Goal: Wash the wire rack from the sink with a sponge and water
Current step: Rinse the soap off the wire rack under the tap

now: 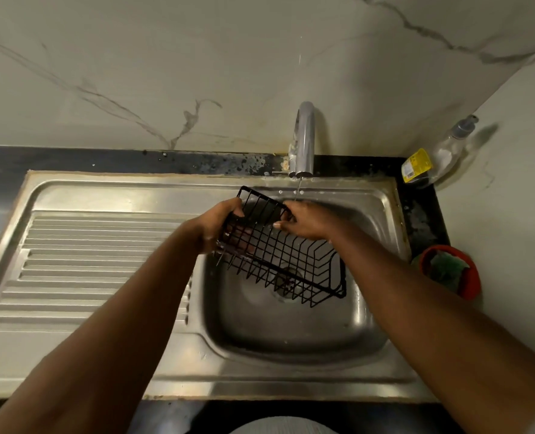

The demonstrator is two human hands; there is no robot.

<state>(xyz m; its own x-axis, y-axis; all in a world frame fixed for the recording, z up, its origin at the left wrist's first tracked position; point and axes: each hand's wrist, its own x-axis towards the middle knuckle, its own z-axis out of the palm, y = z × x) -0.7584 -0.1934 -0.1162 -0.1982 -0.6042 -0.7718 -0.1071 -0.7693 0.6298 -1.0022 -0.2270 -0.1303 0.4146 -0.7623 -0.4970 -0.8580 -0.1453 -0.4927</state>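
Black wire rack (278, 249) held tilted over the sink basin (291, 333), between both hands. Left hand (219, 227) curled around its left end, fingers through the wires. Right hand (304, 219) pinching the top rim, under a thin stream from the faucet (304, 142). Green scrubber in red bowl (451, 270) well right of right hand, on the surface.
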